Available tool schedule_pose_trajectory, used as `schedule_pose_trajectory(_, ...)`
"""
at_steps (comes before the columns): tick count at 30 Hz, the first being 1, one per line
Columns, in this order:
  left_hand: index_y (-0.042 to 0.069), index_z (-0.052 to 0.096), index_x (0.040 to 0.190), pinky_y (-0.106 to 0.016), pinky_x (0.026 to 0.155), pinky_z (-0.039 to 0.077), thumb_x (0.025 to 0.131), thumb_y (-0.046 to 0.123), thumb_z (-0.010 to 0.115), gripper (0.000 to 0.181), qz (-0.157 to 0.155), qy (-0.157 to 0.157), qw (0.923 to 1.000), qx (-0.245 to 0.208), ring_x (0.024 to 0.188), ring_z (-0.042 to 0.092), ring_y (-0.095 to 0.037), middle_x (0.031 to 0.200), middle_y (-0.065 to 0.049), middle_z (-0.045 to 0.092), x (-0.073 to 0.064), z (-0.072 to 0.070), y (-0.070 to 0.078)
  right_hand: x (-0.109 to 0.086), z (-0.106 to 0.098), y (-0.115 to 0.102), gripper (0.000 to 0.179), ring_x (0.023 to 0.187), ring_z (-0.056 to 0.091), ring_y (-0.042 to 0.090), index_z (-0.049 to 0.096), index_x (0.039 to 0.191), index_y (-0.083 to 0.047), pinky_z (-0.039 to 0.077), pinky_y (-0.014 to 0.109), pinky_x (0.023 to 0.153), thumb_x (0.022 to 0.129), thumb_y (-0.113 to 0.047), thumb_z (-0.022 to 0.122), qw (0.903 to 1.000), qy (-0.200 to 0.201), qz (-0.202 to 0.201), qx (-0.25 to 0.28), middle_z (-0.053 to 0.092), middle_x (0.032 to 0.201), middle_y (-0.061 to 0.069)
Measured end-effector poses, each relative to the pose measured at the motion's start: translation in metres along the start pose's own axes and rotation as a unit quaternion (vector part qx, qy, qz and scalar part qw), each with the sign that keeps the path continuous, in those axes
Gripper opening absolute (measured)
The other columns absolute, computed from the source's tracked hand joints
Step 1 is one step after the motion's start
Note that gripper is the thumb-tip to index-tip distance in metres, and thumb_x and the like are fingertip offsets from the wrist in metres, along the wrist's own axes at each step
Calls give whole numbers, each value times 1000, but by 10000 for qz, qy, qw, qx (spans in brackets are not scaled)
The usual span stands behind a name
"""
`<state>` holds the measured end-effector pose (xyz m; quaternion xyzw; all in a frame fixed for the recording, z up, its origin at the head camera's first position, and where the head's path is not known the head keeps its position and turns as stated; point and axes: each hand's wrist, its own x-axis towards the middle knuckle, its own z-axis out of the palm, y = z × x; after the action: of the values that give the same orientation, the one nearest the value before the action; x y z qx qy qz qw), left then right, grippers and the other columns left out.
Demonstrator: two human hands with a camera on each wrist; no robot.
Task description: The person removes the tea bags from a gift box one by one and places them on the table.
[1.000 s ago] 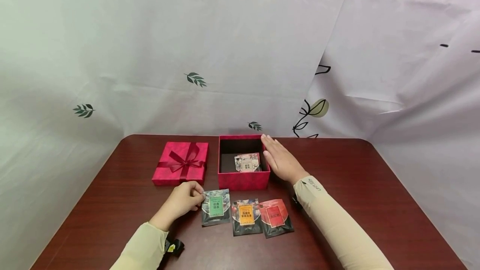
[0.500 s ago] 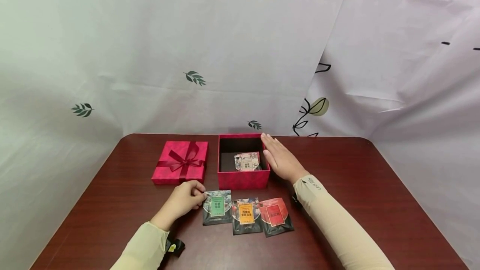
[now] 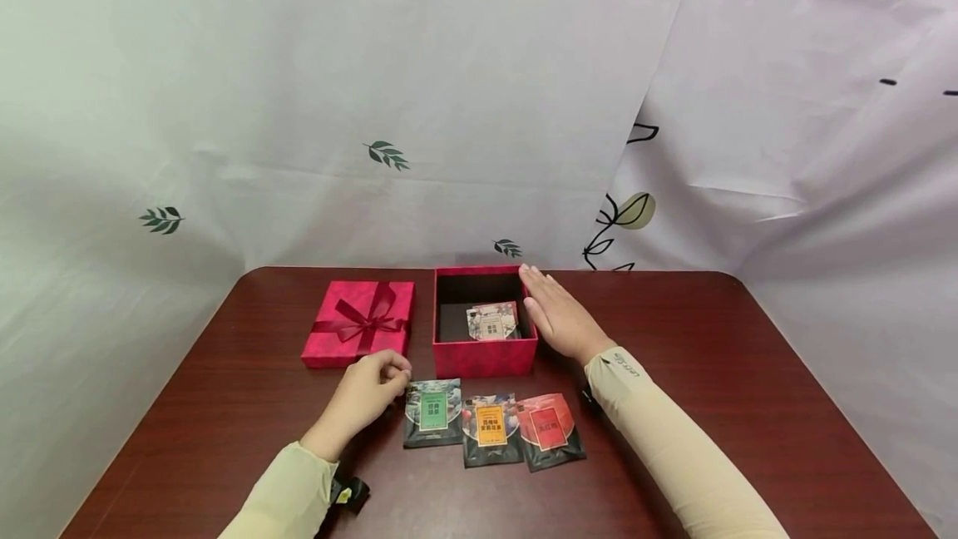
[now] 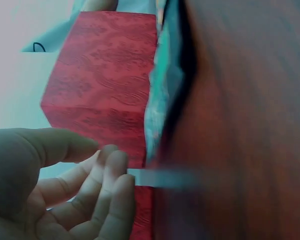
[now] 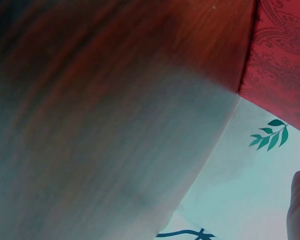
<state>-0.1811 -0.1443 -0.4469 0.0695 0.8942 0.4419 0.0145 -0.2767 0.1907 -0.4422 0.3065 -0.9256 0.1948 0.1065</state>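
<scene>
My left hand (image 3: pixel 364 389) hovers beside the upper left corner of a green-labelled tea sachet (image 3: pixel 432 412), fingers loosely bent and holding nothing. In the left wrist view its thumb and fingertips come close together, with the sachet (image 4: pixel 162 80) lying apart from them. My right hand (image 3: pixel 565 318) rests with straight fingers along the right side of an open red gift box (image 3: pixel 485 358). Inside the box lie pale floral sachets (image 3: pixel 492 321). An orange-labelled sachet (image 3: pixel 491 435) and a red-labelled sachet (image 3: pixel 551 431) lie in a row right of the green one.
The red box lid (image 3: pixel 359 327) with a dark red ribbon bow sits left of the box, just beyond my left hand. All of it stands on a brown wooden table (image 3: pixel 688 331). White printed cloth (image 3: pixel 479 106) hangs behind and at the sides.
The green-labelled sachet shifted slightly right, close to the orange one, then stayed. My left hand has let go of it and lifted slightly. My right hand has kept its place at the box.
</scene>
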Motion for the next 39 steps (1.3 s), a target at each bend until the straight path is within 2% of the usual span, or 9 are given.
schedule_pose_trajectory(7,4,70,102,-27,63,52,92,4,68,10,408,366,9985,-68,71,64,-15,83,-2,67,3,-11,22,1,0,1,55,152,24,32,30,157,1,20,46,123,108,-19,44,10000,3,-25,8,29,164,15)
schedule_pose_trajectory(13,6,69,107,-26,68,57,94,6,68,14,494,336,9972,-457,76,70,-24,87,-5,68,10,-14,46,1,-1,1,55,152,24,32,30,157,1,20,47,123,107,-19,44,10000,0,-6,-12,30,163,15)
schedule_pose_trajectory(21,7,68,112,-30,72,58,95,9,67,17,761,336,9947,-610,81,71,-20,91,-3,70,21,-10,75,1,-2,-2,55,152,23,32,29,157,2,21,50,122,108,-22,41,10000,-29,-11,23,29,164,16)
schedule_pose_trajectory(28,6,67,116,-33,71,56,97,9,64,20,691,149,9946,-757,87,70,-22,98,-6,72,43,-1,82,0,-2,-2,55,152,24,32,30,157,2,21,49,122,108,-21,41,10000,63,-42,39,30,163,16)
schedule_pose_trajectory(34,1,60,135,-43,95,54,100,11,59,37,666,-69,9962,-559,113,67,-28,125,-14,69,60,8,84,0,-2,-4,56,153,20,27,28,158,-1,17,43,124,108,-19,44,9999,-39,110,88,28,164,13)
schedule_pose_trajectory(39,0,55,143,-48,102,50,102,14,54,43,571,-233,9977,-269,123,62,-32,135,-18,63,70,18,92,0,-2,-3,56,154,19,26,28,158,-1,16,43,124,108,-19,44,9998,-72,134,89,27,165,13)
